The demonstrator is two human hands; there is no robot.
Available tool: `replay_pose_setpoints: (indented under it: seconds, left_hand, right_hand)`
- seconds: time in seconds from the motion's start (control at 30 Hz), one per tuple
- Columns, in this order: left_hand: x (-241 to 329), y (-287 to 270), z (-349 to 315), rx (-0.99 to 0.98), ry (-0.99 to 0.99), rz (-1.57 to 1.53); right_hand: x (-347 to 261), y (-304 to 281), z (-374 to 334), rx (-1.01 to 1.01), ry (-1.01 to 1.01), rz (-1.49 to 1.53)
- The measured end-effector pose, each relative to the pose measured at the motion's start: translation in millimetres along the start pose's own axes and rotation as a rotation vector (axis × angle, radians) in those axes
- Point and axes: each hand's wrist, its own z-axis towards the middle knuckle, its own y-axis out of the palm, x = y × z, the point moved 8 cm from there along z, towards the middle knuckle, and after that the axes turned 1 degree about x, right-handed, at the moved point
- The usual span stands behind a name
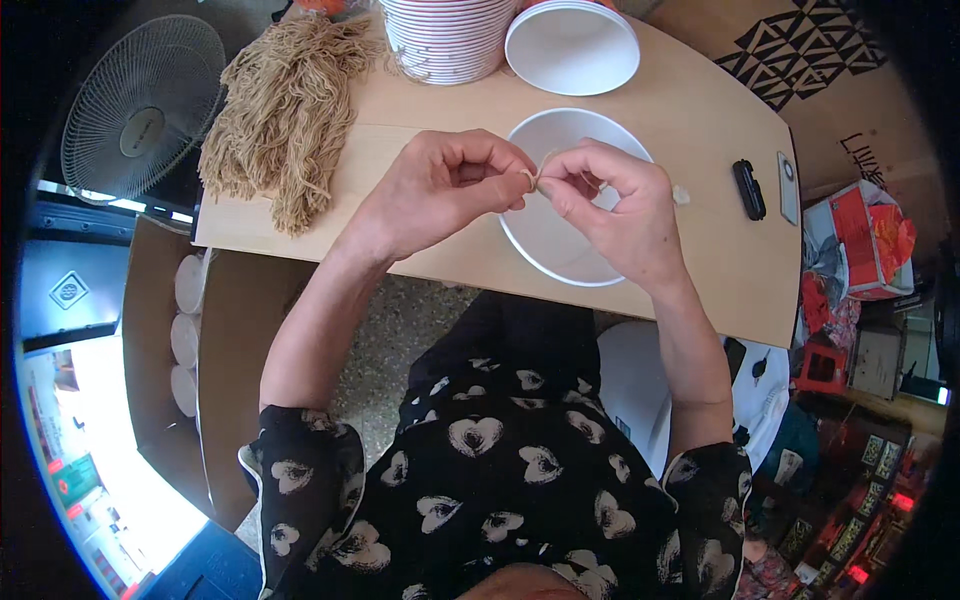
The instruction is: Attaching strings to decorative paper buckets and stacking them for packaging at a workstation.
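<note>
Between my two hands a short piece of tan string [541, 176] shows, pinched at the fingertips. My left hand [448, 185] grips it between thumb and forefinger, and my right hand [622, 195] does the same from the other side, with the fingertips almost meeting. Both hands are over the left part of a white paper bucket [570, 250], whose wide round mouth faces up. To the left on the table lies a thick bundle of tan strings [285, 120]. How the string runs inside my fingers is hidden.
A tall stack of white buckets [447, 45] and another bucket [573, 48] stand at the table's far side. A black object [748, 190] and a phone-like slab [788, 188] lie near the right edge. Left are a fan [143, 130] and a cardboard box [160, 330] with stacked white cups.
</note>
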Motion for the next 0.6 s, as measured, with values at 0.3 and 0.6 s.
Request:
replay_pose_setpoints:
  seconds: [0.3, 0.6]
  left_hand:
    - [-2.3, -0.2, 0.0, -0.022, -0.019, -0.002]
    - [0.4, -1.3, -0.1, -0.015, 0.015, 0.033]
  right_hand:
    - [13.0, 3.2, -5.9, 0.008, 0.142, 0.201]
    - [-6.5, -2.5, -5.5, 0.093, -0.106, -0.087]
